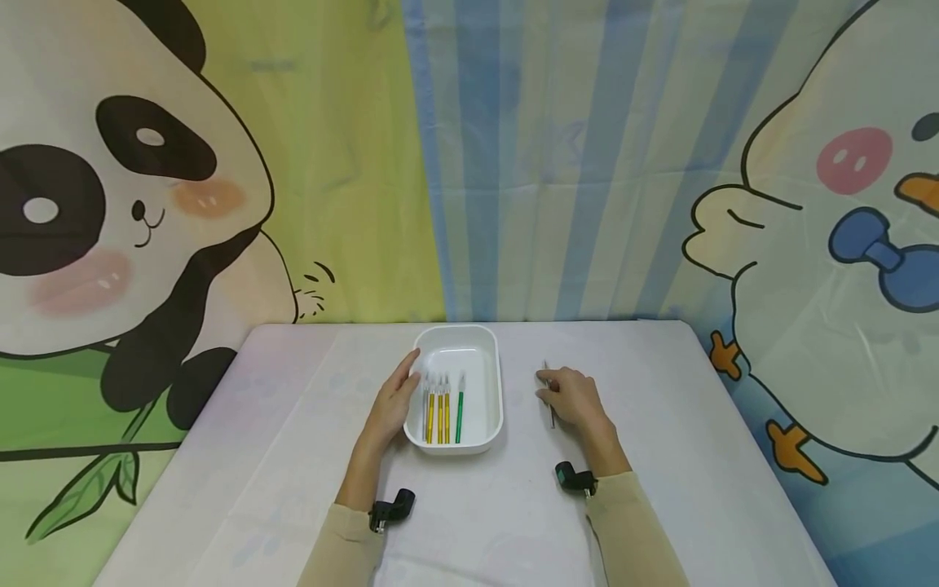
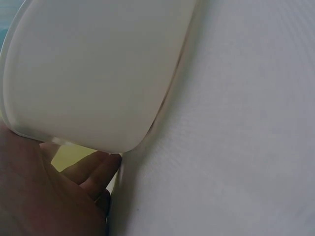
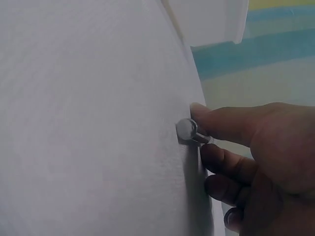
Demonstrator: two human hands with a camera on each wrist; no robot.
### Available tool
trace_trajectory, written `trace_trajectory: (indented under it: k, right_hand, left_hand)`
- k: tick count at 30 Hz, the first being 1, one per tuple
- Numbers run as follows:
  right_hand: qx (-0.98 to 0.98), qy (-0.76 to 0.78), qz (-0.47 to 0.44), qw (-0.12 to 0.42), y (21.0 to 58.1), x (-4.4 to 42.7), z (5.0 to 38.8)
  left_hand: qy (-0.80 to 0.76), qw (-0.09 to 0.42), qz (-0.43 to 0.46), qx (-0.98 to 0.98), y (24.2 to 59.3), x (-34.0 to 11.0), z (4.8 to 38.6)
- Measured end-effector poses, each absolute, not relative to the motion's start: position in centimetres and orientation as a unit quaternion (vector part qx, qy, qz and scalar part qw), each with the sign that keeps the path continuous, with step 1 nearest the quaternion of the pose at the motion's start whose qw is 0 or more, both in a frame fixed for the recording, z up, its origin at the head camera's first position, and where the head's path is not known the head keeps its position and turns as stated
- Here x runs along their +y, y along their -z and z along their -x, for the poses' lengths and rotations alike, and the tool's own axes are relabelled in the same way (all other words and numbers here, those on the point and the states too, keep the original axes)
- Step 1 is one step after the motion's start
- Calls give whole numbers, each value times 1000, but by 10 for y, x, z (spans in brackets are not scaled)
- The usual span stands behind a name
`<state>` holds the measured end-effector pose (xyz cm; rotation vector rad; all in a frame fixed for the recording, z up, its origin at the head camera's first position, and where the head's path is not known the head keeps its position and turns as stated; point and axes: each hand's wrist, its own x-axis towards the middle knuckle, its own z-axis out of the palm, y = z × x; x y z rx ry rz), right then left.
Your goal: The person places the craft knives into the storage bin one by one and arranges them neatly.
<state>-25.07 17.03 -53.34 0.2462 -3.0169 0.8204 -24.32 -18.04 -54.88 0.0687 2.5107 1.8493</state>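
Note:
A white plastic tray (image 1: 480,447) stands on the table, with several slim pen-like sticks inside: yellow ones (image 1: 439,420), a green one (image 1: 460,414) and a greyish one (image 1: 425,412). They lie side by side with pale, clear-looking far ends. My left hand (image 1: 392,405) holds the tray's left side, thumb at the rim and fingers along the outer wall (image 2: 101,172). To the right of the tray, my right hand (image 1: 575,397) pinches a thin silver pen-like stick (image 1: 552,417) between thumb and fingers. Its round end (image 3: 187,129) shows close to the tabletop.
A pale cloth covers the table (image 1: 293,489). Behind it hangs a curtain (image 1: 543,163) with blue stripes and cartoon animals, reaching down to the table's back edge. A small black camera (image 1: 392,507) sits on the left wrist, another camera (image 1: 575,478) on the right.

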Motion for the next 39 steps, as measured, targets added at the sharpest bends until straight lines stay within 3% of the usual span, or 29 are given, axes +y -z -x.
trace_trajectory:
  k: [10,25,39]
  right_hand:
    - [-973,-210,-93,22,533,168,251]
    - [-963,-256,-75,44,533,166,249]
    - [-963,-257,-65,35,533,165,250]
  left_hand:
    - [-592,12,-23,806,548,-181,245]
    - [-595,10,-26,804,549,-182,245]
    - [-590,14,-18,807,549,-181,245]
